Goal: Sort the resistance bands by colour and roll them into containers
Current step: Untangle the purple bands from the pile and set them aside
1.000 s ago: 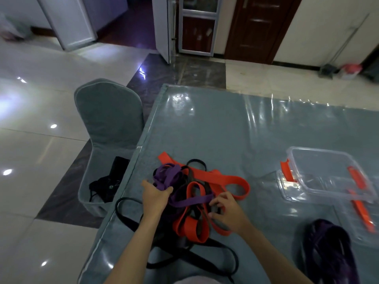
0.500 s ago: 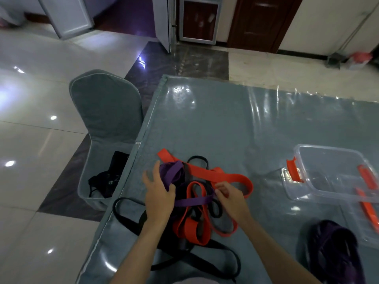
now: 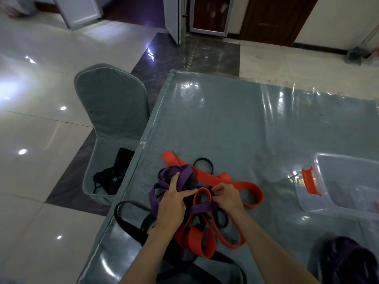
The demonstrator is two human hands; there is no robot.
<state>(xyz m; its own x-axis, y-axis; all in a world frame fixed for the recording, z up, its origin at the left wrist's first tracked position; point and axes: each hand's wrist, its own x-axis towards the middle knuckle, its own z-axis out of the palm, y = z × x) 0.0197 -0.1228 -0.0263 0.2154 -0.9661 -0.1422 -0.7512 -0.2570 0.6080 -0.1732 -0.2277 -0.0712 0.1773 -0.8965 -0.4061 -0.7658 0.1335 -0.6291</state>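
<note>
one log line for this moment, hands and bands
stage: untangling | left hand: flat on purple band | right hand: pinching in pile, band unclear | container: bandless

You are looking down on a counter covered in grey-green cloth under glossy clear plastic. To its left stands a chair in a matching grey cover, dark fabric lying on its seat. Pale polished floor tiles mirror ceiling lights, crossed by a dark marble strip. Ahead are dark wooden doors and a cream wall.
</note>
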